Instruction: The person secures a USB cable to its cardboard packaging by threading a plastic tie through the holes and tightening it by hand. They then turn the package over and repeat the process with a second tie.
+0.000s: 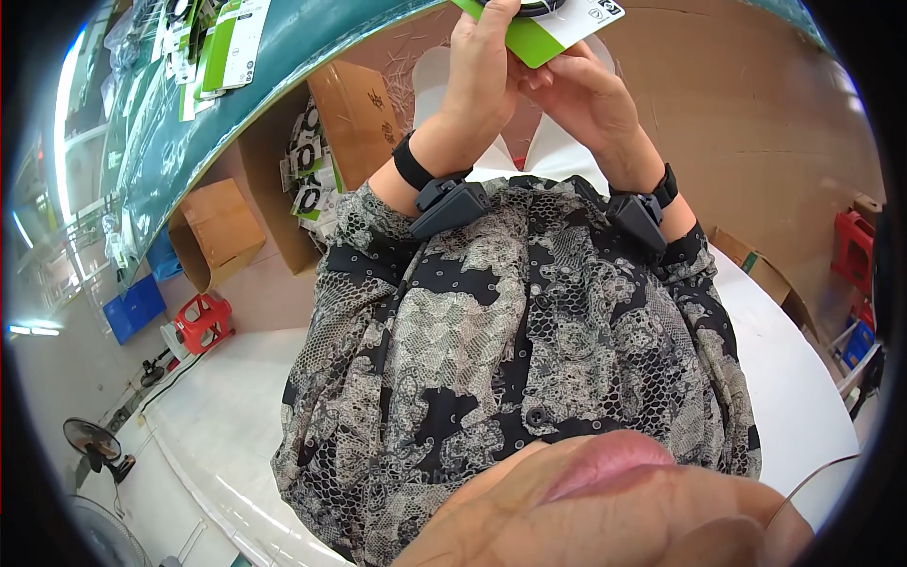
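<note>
Both hands are raised close together at the top of the view, the left hand point(482, 85) and the right hand point(586, 94) closed on a green-and-white packaging card point(548, 33), so nothing passes between them. To the left an open brown cardboard box point(354, 113) full of carded packs stands near the left forearm and narrows the way on that side. Beyond it, the dark green table edge point(283, 47) carries more green-and-white cards point(227, 47). To the right, the brown floor point(756, 123) lies open.
</note>
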A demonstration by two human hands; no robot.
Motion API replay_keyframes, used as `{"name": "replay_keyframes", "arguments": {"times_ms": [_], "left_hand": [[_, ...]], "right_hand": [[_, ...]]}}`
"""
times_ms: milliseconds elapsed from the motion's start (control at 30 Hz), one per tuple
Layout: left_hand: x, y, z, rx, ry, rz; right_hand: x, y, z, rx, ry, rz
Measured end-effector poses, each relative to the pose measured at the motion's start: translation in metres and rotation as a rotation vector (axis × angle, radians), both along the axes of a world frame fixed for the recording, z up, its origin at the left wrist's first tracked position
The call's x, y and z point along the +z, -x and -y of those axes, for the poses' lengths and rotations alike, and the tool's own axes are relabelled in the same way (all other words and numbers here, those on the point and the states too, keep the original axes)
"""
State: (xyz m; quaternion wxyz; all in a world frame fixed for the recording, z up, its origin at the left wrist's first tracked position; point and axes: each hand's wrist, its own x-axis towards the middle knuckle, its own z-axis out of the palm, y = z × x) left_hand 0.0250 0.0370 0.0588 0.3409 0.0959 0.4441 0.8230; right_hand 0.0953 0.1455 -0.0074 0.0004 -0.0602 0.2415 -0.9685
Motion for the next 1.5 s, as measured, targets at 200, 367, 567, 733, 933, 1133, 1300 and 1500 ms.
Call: {"name": "replay_keyframes", "arguments": {"times_ms": [200,367,567,733,933,1133,1300,1500], "left_hand": [[0.003,-0.005,-0.01,0.054,-0.043,-0.017],[-0.001,0.002,0.0,0.057,0.026,-0.33],[-0.021,0.007,0.004,0.056,0.064,-0.121],[-0.026,-0.001,0.01,-0.033,0.035,-0.158],[-0.025,-0.003,0.013,-0.085,-0.001,-0.156],[-0.04,0.009,0.015,-0.087,-0.009,-0.277],[-0.035,0.003,0.015,0.002,-0.055,-0.493],[-0.03,0.006,0.02,0.065,-0.003,-0.579]], "right_hand": [[-0.003,0.0,-0.009,0.003,-0.166,-0.005],[0.016,-0.008,-0.003,-0.074,-0.1,0.077],[-0.01,-0.021,-0.049,-0.796,-0.672,0.323],[0.062,-0.02,-0.043,-1.068,-1.716,-0.3],[0.071,-0.013,-0.036,-1.016,-1.843,-0.469],[0.078,-0.021,-0.025,-1.048,-1.729,-0.469],[0.075,-0.029,-0.02,-0.728,-1.07,-0.329],[0.071,-0.033,-0.03,-0.582,-1.038,-0.307]]}}
